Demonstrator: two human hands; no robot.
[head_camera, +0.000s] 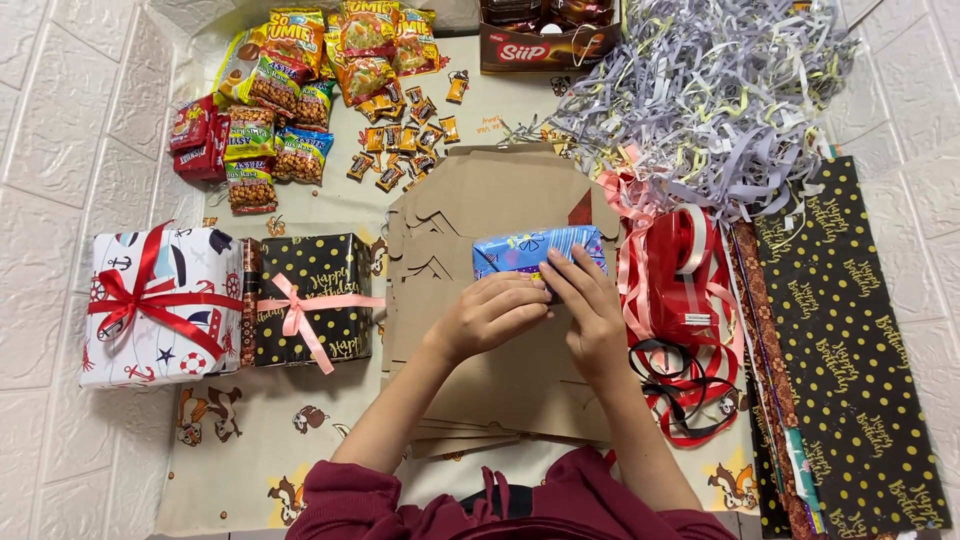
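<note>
1. A white embossed floor (40, 120) fills the left and right edges of the frame, and a pale cloth (250, 430) printed with cartoon squirrels covers the middle.
2. A long sheet of black wrapping paper (860, 340) with gold dots runs down the right side.
3. A heap of shredded paper (700, 90) (grey, lilac and pale yellow) fills the upper right.
4. A stack of flat brown cardboard (500, 380) lies in the centre, under the hands.
5. At the left sit two wrapped gifts: a white box (160, 300) with a red ribbon, and just beside it a black box (315, 295) with a pink ribbon.
6. Red and pink ribbons (680, 300) tangle right of centre.
7. Snack packets (300, 80) and small wrapped candies (405, 140) spread across the upper left.
8. A brown carton (545, 45) at the top centre holds dark wrapped pieces.
9. A small blue parcel (530, 250) rests on the cardboard, centre frame.
10. The left hand (490, 315) and right hand (585, 305) touch each other, fingers pressing on the parcel's near edge.
</note>
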